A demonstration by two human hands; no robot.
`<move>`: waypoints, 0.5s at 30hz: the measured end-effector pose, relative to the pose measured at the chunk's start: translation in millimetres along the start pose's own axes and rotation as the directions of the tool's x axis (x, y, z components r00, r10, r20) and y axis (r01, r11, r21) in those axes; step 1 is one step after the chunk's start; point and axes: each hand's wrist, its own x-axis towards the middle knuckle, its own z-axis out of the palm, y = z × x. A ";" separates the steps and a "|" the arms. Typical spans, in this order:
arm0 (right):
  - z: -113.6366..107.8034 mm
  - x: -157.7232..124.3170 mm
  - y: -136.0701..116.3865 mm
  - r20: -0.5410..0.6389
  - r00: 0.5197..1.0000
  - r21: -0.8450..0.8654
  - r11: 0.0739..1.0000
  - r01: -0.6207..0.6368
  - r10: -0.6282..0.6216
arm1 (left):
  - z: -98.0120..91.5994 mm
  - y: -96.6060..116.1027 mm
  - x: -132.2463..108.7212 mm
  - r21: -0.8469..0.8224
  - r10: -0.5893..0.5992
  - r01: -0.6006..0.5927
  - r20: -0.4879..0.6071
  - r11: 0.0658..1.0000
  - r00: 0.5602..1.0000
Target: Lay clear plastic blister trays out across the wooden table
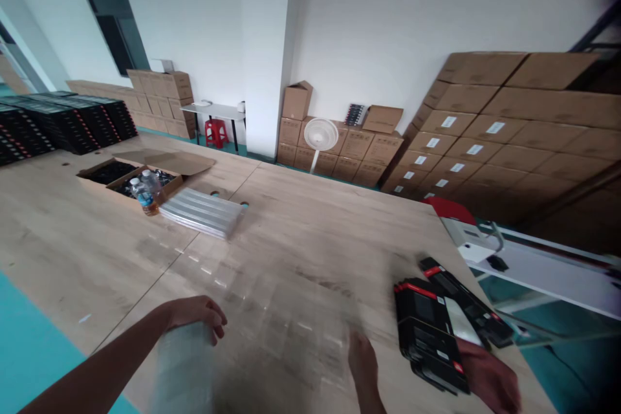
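Plastic sheet (286, 317): long axis far left to near right.

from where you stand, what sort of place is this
Probably a packing workshop or warehouse: there are stacked cardboard cartons, a long wood-grain worktable, and rows of black boxes piled at its far left.

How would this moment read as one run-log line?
left hand: at translucent plastic, grip unclear | right hand: by clear plastic sheet, grip unclear | further right: black-and-red packages on table
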 end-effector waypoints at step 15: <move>47.1 -61.4 6.4 -0.127 0.960 -0.387 0.904 0.182 -0.248 | -5.9 -7.5 5.2 0.022 0.017 -0.017 -0.006 1.000 1.000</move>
